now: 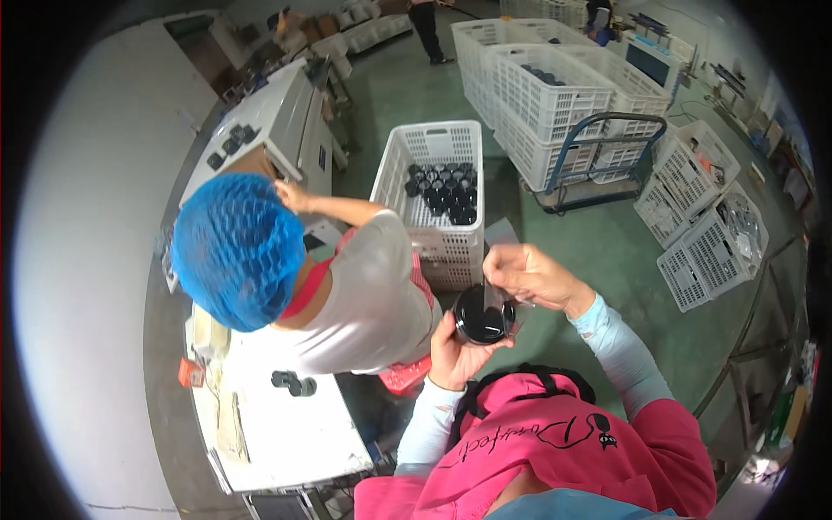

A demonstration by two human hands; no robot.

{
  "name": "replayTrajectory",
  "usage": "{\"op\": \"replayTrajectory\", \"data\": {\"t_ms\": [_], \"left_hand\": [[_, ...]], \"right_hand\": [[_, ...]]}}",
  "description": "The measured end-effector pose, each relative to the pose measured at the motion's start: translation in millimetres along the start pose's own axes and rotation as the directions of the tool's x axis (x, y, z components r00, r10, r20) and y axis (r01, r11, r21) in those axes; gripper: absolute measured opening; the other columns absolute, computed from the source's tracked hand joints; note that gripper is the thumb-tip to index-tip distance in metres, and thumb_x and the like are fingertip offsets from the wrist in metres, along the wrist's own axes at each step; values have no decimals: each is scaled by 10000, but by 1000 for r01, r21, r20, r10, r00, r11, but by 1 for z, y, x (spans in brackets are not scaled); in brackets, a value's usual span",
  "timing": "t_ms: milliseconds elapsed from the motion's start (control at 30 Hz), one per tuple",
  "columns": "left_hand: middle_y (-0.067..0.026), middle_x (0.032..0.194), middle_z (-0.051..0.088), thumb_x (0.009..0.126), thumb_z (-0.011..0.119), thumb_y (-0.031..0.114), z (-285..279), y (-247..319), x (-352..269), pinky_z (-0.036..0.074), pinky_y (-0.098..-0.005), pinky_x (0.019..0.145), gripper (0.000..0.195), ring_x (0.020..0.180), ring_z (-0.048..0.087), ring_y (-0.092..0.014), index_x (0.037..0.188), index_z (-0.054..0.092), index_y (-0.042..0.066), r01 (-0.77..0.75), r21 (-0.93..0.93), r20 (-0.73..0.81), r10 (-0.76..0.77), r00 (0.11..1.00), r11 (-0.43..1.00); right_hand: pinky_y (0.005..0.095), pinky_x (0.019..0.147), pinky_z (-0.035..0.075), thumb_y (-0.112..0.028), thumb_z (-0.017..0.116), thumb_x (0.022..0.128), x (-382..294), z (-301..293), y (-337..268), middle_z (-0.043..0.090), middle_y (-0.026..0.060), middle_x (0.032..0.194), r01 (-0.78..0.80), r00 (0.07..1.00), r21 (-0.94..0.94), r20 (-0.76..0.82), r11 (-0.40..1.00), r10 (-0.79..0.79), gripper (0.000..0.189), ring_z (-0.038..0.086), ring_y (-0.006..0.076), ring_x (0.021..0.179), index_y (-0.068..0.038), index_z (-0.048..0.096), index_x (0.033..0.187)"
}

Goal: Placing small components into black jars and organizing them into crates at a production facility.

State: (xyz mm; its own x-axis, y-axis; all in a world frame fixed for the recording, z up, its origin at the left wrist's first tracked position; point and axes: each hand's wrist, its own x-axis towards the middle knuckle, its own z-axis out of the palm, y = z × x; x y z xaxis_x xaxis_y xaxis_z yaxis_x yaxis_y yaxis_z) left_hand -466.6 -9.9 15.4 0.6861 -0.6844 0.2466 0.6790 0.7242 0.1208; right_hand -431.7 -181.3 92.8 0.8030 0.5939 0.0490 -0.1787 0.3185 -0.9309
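A round, glossy black jar (473, 317) with a dark top rests in my left hand (458, 357), whose fingers and thumb curl around its side. My right hand (536, 278) is just above and to the right of the jar. Its thumb and fingers pinch a thin piece of clear plastic film (498, 299), which hangs over the jar's top and right edge. Whether the film is attached to the jar, I cannot tell.
A co-worker in a blue hair net (237, 250) stands close at left. Ahead is a white crate (437, 231) of black jars. Stacked crates (552, 110) sit on a blue-handled trolley (608, 117). A white table (305, 429) holds small dark jars (294, 383). More crates (708, 266) stand right.
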Motion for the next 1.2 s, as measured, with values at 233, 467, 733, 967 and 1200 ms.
{"op": "replayTrajectory", "data": {"t_ms": [233,467,733,967,1200], "left_hand": [[-267,1272,306,790,537,436,7,3,-6,393,-577,861,709,1140,314,-498,1303,250,40,-41,116,-149,58,987,992],[-224,1218,390,782,582,255,23,-5,-7,465,-534,800,683,1132,389,-421,1308,207,33,-111,78,-102,119,988,991],[-138,1202,420,764,596,202,21,-3,2,496,-510,763,553,1082,474,-323,1230,316,102,-197,170,-113,218,969,966],[-114,1188,427,772,608,239,20,-2,7,479,-512,794,557,1061,487,-294,1236,330,105,-250,210,-242,298,923,945],[-113,1198,417,762,619,222,28,-9,12,361,-566,914,610,1108,444,-280,1263,295,92,-317,244,-182,364,913,916]], "right_hand": [[160,486,308,-222,536,860,13,7,-2,451,-69,690,11,999,-265,-34,964,-21,168,392,4,589,-69,501,799],[175,607,375,-212,530,864,18,11,11,465,-52,752,185,977,-440,-15,879,-213,160,432,15,679,-59,485,849],[183,675,379,-184,565,840,16,11,5,432,-24,839,82,989,-381,-81,921,-122,205,429,32,769,-41,451,930],[193,723,393,-171,611,805,21,17,1,505,0,914,57,983,-332,-144,942,-111,248,464,44,823,-25,505,975],[192,728,396,-200,587,822,27,14,0,546,-2,850,34,983,-294,-165,955,-86,220,488,39,815,-4,542,911]]}}
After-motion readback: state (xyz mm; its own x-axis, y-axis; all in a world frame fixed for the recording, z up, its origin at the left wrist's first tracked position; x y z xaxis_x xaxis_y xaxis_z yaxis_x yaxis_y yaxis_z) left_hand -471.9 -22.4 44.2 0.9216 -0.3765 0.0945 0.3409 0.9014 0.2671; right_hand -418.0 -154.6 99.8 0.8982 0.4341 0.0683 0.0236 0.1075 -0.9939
